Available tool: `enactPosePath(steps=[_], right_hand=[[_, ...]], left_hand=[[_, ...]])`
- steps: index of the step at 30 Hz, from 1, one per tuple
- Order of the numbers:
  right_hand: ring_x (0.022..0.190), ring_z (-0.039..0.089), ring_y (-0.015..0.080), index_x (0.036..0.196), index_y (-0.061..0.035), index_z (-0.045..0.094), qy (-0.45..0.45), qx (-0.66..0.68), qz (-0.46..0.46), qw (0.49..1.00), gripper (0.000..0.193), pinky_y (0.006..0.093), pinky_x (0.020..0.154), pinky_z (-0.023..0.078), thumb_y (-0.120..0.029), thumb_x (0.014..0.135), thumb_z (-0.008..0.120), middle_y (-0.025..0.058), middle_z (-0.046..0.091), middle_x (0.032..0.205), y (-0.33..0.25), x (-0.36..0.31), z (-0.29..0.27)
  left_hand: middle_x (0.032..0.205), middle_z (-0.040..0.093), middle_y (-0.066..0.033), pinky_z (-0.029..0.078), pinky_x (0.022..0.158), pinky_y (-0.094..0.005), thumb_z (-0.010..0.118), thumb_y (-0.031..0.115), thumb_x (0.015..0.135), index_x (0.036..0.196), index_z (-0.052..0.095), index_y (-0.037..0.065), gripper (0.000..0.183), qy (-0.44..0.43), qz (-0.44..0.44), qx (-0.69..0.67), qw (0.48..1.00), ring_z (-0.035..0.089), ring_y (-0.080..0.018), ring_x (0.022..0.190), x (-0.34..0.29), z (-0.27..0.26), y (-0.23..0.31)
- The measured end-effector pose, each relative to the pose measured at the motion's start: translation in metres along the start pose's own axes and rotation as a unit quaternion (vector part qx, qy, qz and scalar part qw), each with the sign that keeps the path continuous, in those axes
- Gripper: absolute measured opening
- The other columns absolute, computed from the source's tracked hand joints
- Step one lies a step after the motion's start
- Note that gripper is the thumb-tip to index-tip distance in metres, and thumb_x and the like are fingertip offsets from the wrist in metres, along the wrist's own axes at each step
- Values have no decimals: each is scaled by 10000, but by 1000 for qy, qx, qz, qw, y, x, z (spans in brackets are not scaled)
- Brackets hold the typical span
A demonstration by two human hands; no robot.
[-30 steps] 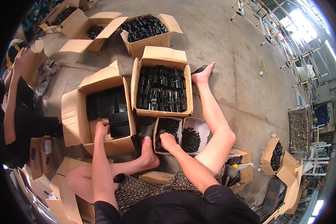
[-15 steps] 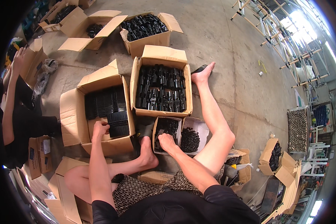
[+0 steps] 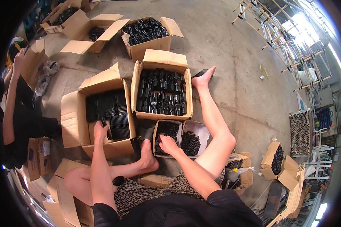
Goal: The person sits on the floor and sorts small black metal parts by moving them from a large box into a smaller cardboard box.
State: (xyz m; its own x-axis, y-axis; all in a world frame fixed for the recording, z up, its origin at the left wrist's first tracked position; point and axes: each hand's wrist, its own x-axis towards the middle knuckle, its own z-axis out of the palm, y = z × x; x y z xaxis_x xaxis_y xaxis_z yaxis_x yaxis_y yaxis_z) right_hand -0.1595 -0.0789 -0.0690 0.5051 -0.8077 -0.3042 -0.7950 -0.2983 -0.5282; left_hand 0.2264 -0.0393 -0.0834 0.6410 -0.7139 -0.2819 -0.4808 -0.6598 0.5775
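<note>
My left hand (image 3: 100, 133) is closed around a slim black part (image 3: 104, 122), inside the front of an open cardboard box (image 3: 72, 117). Rows of thin black parts (image 3: 107, 104) fill the rear and right of that box, beside bare cardboard. To the right, my right hand (image 3: 168, 145) dips its bent fingers into a small carton (image 3: 162, 154) of black pieces (image 3: 168, 129); whatever those fingers pinch is too small to make out. A second small carton (image 3: 204, 130) adjoins it, with a heap of small black pieces (image 3: 191, 142).
Beyond the small cartons stands a larger box (image 3: 163, 56) with upright glossy black parts (image 3: 163, 90). More cartons of black parts (image 3: 147, 31) are farther back. My legs flank the cartons. A co-worker's arm (image 3: 11, 94) shows at left; a pipe rack (image 3: 291, 41) stands at far right.
My left hand has turned and moved slightly left and down, with a black part now standing out from its grip. My right hand stays at the small carton, its fingers shifted a little.
</note>
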Motion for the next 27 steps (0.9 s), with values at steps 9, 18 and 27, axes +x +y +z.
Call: enactPosePath(steps=[9,18,27], right_hand=[[663,698,251,1105,49,550,-22,232,9,972,251,372,630,544,-55,879,586,164,696,748,-18,8,-30],[695,710,172,1192,20,581,-88,566,42,819,276,293,617,575,-56,927,586,123,721,836,-46,3,-77],[710,723,188,1155,38,549,-92,581,86,804,333,275,579,573,-124,914,713,140,719,851,-41,0,-56]], left_hand=[[684,571,-72,449,571,-325,710,71,725,835,549,-12,211,30,71,-126,989,529,-143,604,-10,-56,29],[985,654,-75,591,732,-304,626,-63,858,1170,512,33,347,-319,-6,-507,800,672,-168,819,-141,-27,136],[1131,652,-133,531,774,-297,521,-54,894,1498,405,51,624,-267,70,-300,913,646,-168,901,-177,53,114]])
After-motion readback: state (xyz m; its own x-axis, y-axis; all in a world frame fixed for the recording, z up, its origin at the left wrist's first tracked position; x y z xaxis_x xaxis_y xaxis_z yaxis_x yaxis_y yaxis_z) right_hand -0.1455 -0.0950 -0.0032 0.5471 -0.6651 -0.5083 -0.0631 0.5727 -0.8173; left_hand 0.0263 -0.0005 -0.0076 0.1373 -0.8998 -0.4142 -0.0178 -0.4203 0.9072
